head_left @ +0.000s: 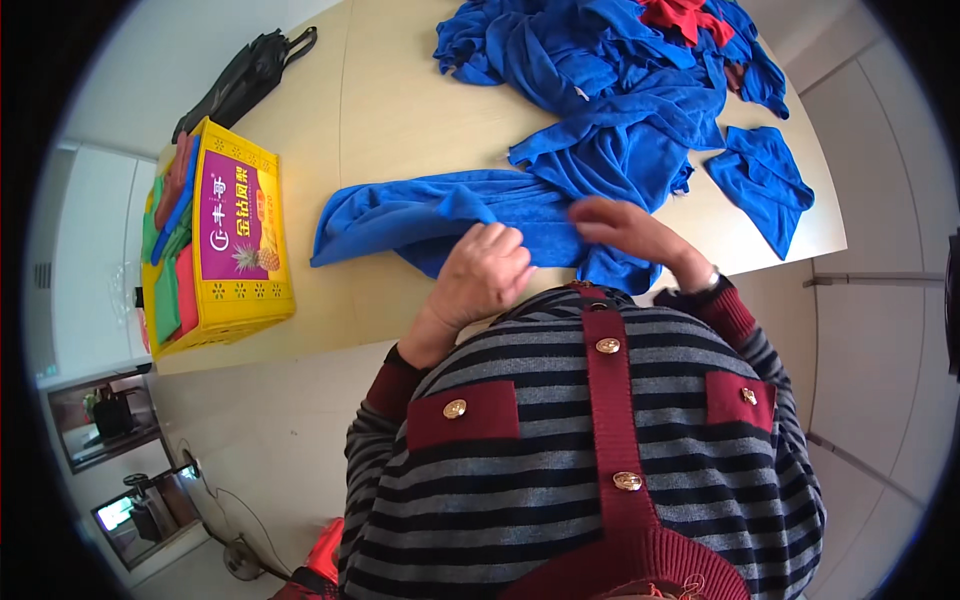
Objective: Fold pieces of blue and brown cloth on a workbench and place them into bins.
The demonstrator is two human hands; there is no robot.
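Note:
A blue cloth [395, 215] lies stretched out on the table in front of me, its near edge lifted in a fold. My left hand [483, 268] is closed with a pinch of that cloth in it. Above the same cloth's right part, my right hand [635, 232] is held with fingers stretched out, slightly smeared by motion; whether it touches the fabric I cannot tell. A large heap of crumpled blue cloths [610, 90] rises just beyond, its near folds meeting the stretched cloth.
At the left edge stands a yellow crate [245, 305] with folded coloured cloths [165, 300]. Behind it lies a black bag [245, 80]. One separate blue cloth [765, 185] rests at the table's right side. A red cloth [690, 18] tops the heap.

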